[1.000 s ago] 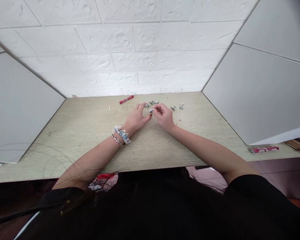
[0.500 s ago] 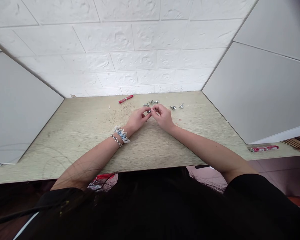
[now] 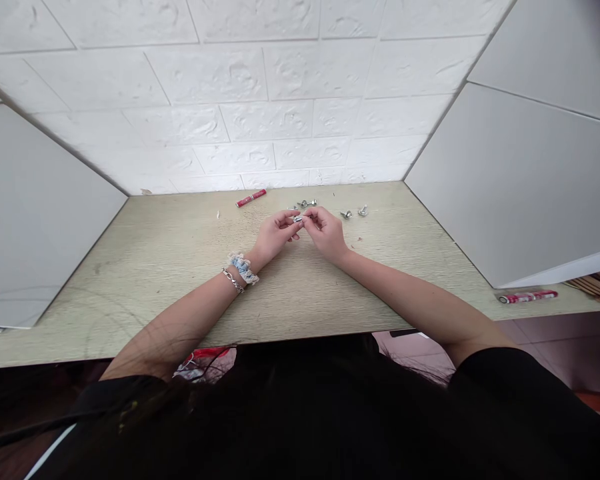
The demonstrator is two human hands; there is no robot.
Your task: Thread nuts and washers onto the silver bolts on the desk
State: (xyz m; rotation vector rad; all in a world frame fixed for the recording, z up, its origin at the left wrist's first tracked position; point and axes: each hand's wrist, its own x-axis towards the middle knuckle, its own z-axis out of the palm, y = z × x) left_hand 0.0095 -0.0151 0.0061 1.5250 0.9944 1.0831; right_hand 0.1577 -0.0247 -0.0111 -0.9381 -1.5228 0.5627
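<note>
Both hands, left hand (image 3: 275, 233) and right hand (image 3: 327, 231), pinch one small shiny metal screw (image 3: 298, 218) with their fingers, mid-frame above the pale wooden desk (image 3: 155, 267); it looks like twisting.

held piece: small silvery metal part (image 3: 298, 218), pinched between fingertips of left hand (image 3: 275, 235) and right hand (image 3: 326, 232); too small to identify
loose hardware: small silvery metal pieces (image 3: 307, 203) behind the hands; shapes unresolved
right edge: stack of pale wooden sticks (image 3: 599, 288), cut off by frame
</note>
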